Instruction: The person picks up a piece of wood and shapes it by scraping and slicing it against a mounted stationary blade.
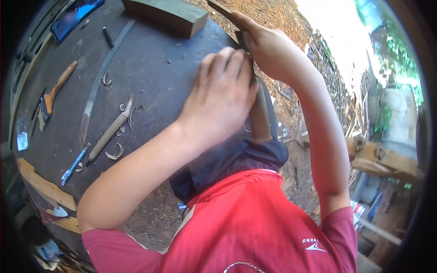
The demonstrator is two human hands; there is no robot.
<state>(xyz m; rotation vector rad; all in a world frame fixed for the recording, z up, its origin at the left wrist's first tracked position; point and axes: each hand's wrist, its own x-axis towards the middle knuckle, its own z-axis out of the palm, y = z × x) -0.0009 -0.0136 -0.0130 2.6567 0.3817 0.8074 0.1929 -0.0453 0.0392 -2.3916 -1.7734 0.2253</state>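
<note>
My left hand (223, 86) is wrapped over a long piece of wood (260, 119), whose lower end rests against my dark shorts. Farther up, my right hand (271, 48) closes around a narrow, dark, flat strip (223, 12) that sticks out past the fingers, over the table's edge. Whether that strip is a blade or a handle, I cannot tell. A short dark end (242, 41) shows between the two hands; it is unclear which piece it belongs to. Close beyond my left hand sits a thick wooden block (168, 16).
On the dark table (150, 86) lie a long thin metal blade (102, 73), a carving knife (111, 132) among curled shavings, a blue pen (75, 164), a wooden-handled tool (57, 93), a black marker (108, 37) and a phone (73, 20). Wood chips (268, 22) cover the ground.
</note>
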